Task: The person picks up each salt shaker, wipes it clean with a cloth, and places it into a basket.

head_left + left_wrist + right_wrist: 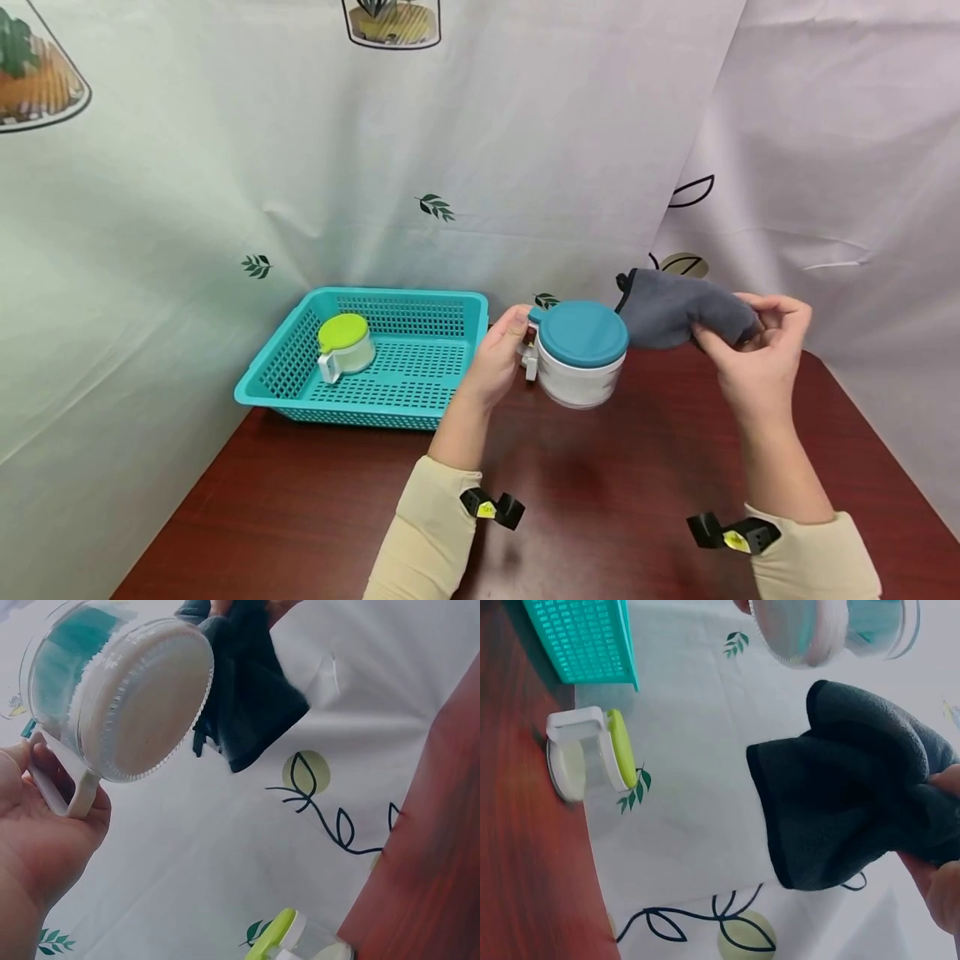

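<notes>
Reddish table (600, 500); left hand (497, 350) raised, fingers gripping blue-lidded jar (581, 379) by handle (531, 368); right hand (763, 358) raised, fingers pinching cloth (667, 310).

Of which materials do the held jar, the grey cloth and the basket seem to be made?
Held jar: glossy glass or clear plastic, being transparent; blue lid: likely smooth plastic, evenly coloured. Grey cloth: matte fabric, perhaps microfibre, in soft folds. Basket: probably moulded, satin plastic, given its regular perforations.

Jars, three: one blue-lidded jar (582, 335); one green-lidded jar (345, 332) at far left; a second green-lidded jar (591, 754) to its right. Baskets, one: teal basket (360, 412). Cloths, one: grey cloth (663, 310). Tables, one: table (615, 492). Hands, two: left hand (495, 354), right hand (765, 362). Sleeves, two: left sleeve (429, 521), right sleeve (821, 562).
</notes>
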A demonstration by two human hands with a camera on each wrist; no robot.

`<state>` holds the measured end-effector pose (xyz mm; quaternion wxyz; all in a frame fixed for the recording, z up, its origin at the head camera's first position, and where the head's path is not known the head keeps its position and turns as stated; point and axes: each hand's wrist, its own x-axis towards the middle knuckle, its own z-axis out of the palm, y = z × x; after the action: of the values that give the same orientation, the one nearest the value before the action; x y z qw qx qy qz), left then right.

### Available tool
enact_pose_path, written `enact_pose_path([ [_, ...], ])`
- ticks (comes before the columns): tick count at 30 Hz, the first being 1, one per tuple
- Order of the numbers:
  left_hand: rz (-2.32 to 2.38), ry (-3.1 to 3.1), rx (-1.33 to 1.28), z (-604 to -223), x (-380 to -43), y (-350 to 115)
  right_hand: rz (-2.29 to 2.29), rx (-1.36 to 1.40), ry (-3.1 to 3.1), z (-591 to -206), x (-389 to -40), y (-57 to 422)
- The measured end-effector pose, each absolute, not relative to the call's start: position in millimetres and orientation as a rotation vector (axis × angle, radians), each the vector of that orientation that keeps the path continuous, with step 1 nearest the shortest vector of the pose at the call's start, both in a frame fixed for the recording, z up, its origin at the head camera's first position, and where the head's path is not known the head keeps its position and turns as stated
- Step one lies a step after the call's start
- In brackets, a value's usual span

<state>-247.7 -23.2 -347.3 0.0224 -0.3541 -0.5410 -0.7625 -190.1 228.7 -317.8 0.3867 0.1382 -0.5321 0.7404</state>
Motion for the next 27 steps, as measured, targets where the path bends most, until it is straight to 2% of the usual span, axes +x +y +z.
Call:
enact_pose_path([
  [7,-2.423,-1.591,-1.044,-348,-244,-16,2.081,0.420,-1.445,-325,-187,220],
  [13,-2.419,-1.609,-1.004,-348,-243,-14,2.257,0.611,-1.455,-331,-188,223],
  [21,-2.386,-1.664,-1.109,-351,-241,-10,2.202,0.613,-1.632,-333,-195,223],
  [27,-2.387,-1.662,-0.999,-353,-247,-14,2.043,0.641,-1.766,-331,-190,234],
])
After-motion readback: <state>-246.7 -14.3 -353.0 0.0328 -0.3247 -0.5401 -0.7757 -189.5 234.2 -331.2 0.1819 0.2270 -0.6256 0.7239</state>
